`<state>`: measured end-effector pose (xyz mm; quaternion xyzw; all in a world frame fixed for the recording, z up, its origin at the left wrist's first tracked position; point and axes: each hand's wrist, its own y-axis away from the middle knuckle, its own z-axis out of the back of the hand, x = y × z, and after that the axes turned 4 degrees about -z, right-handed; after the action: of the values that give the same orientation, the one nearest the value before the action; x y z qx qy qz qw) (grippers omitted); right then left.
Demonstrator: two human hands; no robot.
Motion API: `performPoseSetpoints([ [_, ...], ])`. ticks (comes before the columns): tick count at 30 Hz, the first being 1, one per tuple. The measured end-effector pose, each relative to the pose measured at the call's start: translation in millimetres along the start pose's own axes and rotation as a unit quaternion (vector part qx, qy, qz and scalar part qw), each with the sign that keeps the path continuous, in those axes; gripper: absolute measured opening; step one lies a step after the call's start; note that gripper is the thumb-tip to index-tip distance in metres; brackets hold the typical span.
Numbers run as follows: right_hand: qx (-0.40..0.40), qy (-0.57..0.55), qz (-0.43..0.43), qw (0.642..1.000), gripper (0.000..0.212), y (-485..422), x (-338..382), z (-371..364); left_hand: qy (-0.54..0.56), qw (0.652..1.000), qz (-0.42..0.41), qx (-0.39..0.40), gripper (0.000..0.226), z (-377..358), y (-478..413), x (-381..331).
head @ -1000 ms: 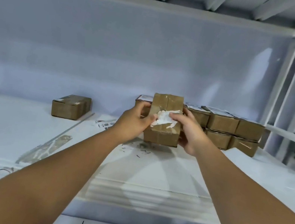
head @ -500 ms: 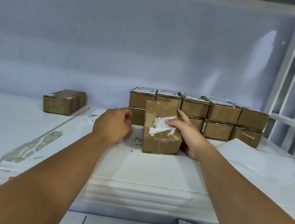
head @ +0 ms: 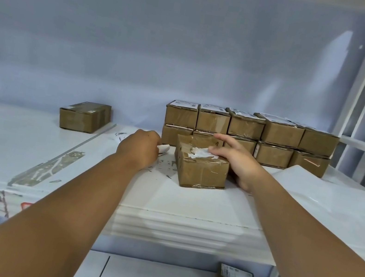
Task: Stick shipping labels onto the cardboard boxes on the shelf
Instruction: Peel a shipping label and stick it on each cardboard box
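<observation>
The box (head: pixel 202 173) in work lies flat on the shelf (head: pixel 189 203), just in front of the stacked boxes (head: pixel 250 135). Its top carries a torn label (head: pixel 199 153), white, ragged and only partly attached. Our right hand (head: pixel 239 164) rests against the right side of the box, fingers extended over the top and thumb at the edge of the torn label. The hand lies flat and clasps nothing. Our left hand (head: pixel 140 149) sits on the shelf just left of the box, apart from it, and a white scrap (head: pixel 164 148) protrudes at its fingertips.

We judge the step in hand to be preparing this box top for a fresh label. Procedure:

1. Brace the box with the right hand so that it cannot slide.
2. Clear any lifted paper from the top.
3. Take a label from the loose labels (head: pixel 120 136) beyond the left hand.
4. Lay one edge down first, then smooth outward. Adhesion over the ragged patch will probably be poor.

Limits of view:

- The left fingers are hidden behind the back of the hand. We cannot tell whether they pinch the scrap or merely lie beside it.
- The print on every label is too small to read.
- The upper row of the stack shows labelled tops, while the tops of the lower row are covered.
</observation>
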<state>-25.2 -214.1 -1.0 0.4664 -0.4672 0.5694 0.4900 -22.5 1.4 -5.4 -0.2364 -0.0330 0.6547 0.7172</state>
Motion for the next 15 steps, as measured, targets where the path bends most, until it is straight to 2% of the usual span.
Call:
performPoseSetpoints([
  [7, -0.032, 0.028, 0.027, 0.999, 0.029, 2.1, 3.2, 0.0, -0.028, 0.987, 0.033, -0.155, 0.026, 12.0, 3.8, -6.6],
  [12, -0.071, 0.023, 0.074, 0.994, 0.012, 3.8, 5.8, -0.4, -0.063, 0.962, -0.021, -0.266, 0.023, 16.1, 8.4, -10.2],
  [15, -0.1, 0.008, 0.105, 0.989, 0.016, 3.7, 10.3, 1.5, -0.046, 0.937, -0.088, -0.336, 0.019, 20.7, 10.3, -17.9],
])
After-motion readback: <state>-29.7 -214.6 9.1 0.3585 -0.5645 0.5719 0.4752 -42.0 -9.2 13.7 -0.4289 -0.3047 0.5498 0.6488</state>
